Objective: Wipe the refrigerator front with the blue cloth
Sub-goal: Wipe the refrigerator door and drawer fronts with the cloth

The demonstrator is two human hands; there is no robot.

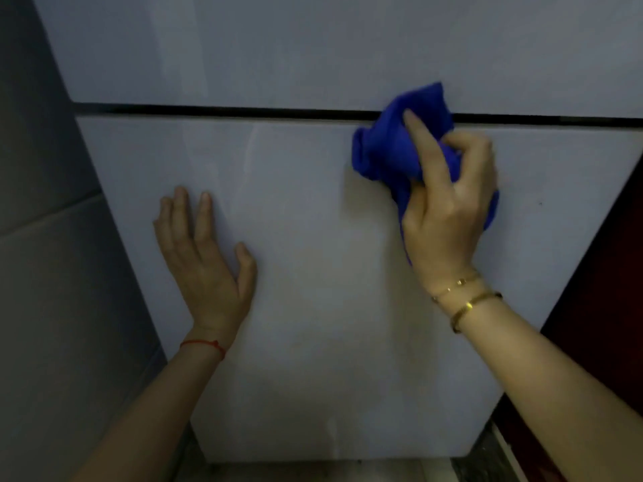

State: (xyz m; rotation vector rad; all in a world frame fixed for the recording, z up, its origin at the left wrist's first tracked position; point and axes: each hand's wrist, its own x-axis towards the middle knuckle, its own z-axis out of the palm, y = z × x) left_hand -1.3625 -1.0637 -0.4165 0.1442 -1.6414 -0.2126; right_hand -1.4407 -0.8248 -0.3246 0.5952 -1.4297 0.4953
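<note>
The pale grey refrigerator front [313, 273] fills most of the view, split by a dark horizontal gap [226, 110] between the upper and lower door. My right hand [449, 207] clutches a bunched blue cloth [389, 147] and presses it against the lower door's upper right part, with the cloth's top overlapping the gap. My left hand [205, 262] lies flat on the lower door, fingers spread, holding nothing. It sits left of and lower than the cloth.
A grey tiled wall [52, 238] runs along the fridge's left side. A dark red surface [605, 307] stands close on the right. A strip of floor [348, 471] shows under the lower door.
</note>
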